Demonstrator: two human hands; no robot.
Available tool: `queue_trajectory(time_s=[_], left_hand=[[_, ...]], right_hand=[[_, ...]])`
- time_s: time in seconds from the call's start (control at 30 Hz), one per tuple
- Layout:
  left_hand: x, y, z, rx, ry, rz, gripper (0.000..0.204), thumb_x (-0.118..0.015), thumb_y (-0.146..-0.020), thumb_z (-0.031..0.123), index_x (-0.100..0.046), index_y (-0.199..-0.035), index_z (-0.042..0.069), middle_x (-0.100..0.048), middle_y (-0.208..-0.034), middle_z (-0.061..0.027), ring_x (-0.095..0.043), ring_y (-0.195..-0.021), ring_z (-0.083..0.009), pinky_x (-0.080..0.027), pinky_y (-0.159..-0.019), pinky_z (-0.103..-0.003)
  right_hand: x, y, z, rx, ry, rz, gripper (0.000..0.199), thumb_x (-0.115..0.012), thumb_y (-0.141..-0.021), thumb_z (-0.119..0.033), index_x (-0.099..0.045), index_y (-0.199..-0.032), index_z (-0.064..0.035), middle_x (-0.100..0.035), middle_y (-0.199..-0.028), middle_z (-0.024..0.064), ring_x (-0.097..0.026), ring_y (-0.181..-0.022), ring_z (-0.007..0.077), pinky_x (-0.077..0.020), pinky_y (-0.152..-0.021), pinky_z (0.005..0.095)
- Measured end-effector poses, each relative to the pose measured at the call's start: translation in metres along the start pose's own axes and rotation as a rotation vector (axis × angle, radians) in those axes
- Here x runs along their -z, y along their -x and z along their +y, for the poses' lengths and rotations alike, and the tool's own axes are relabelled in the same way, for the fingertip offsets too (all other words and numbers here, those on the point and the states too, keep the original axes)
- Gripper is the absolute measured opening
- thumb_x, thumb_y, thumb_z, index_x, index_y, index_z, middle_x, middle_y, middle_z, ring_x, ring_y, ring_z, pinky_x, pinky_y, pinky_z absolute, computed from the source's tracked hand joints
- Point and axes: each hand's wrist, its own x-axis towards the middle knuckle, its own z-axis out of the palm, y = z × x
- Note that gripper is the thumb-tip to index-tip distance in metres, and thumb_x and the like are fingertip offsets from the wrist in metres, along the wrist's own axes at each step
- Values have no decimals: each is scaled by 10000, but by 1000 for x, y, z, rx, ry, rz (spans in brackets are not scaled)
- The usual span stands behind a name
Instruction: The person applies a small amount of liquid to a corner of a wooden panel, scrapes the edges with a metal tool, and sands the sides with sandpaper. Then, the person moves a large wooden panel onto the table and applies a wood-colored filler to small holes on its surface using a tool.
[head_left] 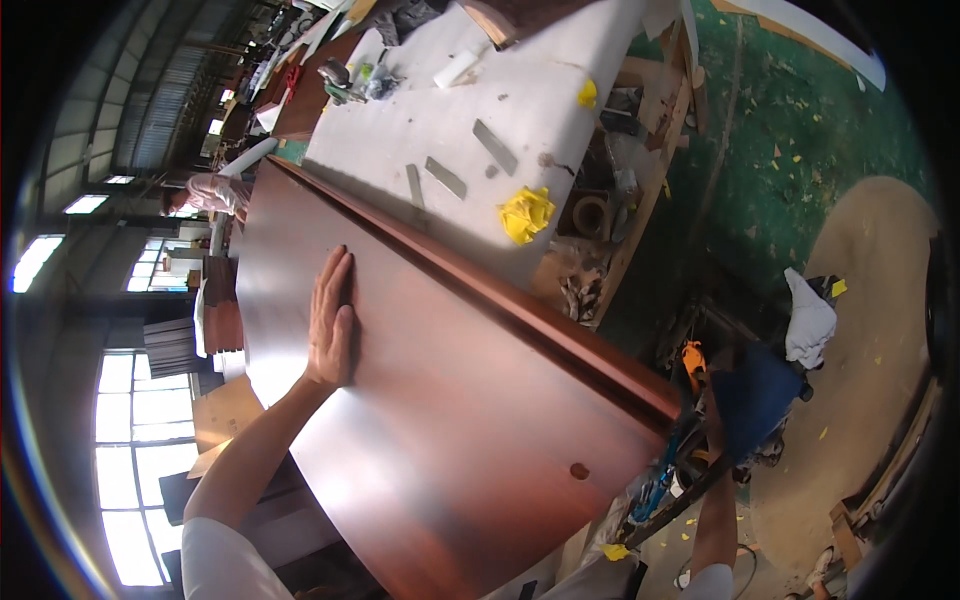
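A large reddish-brown panel (460, 420) with a glossy face and a small round hole near its right end stands tilted in front of me. My left hand (331, 320) rests flat on that face, fingers stretched out together and the thumb slightly apart. Along the panel's far side runs a folded or grooved edge (520, 315). My right hand (714, 435) is past the panel's right end, in shadow beside a dark blue cloth-like piece (755, 395). Its fingers are hidden, so whatever they touch cannot be made out.
Beyond the panel, a white-covered workbench (400, 130) carries several flat metal strips (445, 178) and a crumpled yellow paper (526, 214). Rolls lie on a shelf (640, 245) under it. A white rag (810, 318) hangs at right. Another person (215, 192) stands far left.
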Motion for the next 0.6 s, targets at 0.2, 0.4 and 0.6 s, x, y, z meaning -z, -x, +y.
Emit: queue_trajectory(time_s=[0.2,0.4,0.6], left_hand=[[-1,1,-2,10,-20,20,623,-362,-1089,343,-378,-1614,9,-340,-1693,-186,-302,-1572,-365,-156,-1287,-519],[6,6,-2,28,-34,88,601,-444,-1011,201,-426,-1601,87,-369,-1681,-151,-312,-1570,-356,-149,-1296,-553],[1,12,-4,43,45,267,543,-506,-1025,184,-460,-1548,47,-527,-1548,-170,-435,-1485,-341,-234,-1284,-524]], right_hand=[[42,57,-26,-234,-190,70,433,-672,-1048,-331,-656,-1356,-27,-728,-977,129,-668,-756,244,-549,-631,391],[105,107,-27,-399,-846,-43,356,-675,-1045,-246,-669,-1331,-34,-709,-934,54,-639,-740,158,-530,-641,311],[154,184,-62,-51,-127,160,325,-604,-1041,-93,-703,-1347,-50,-742,-1057,70,-703,-874,151,-556,-740,275]])
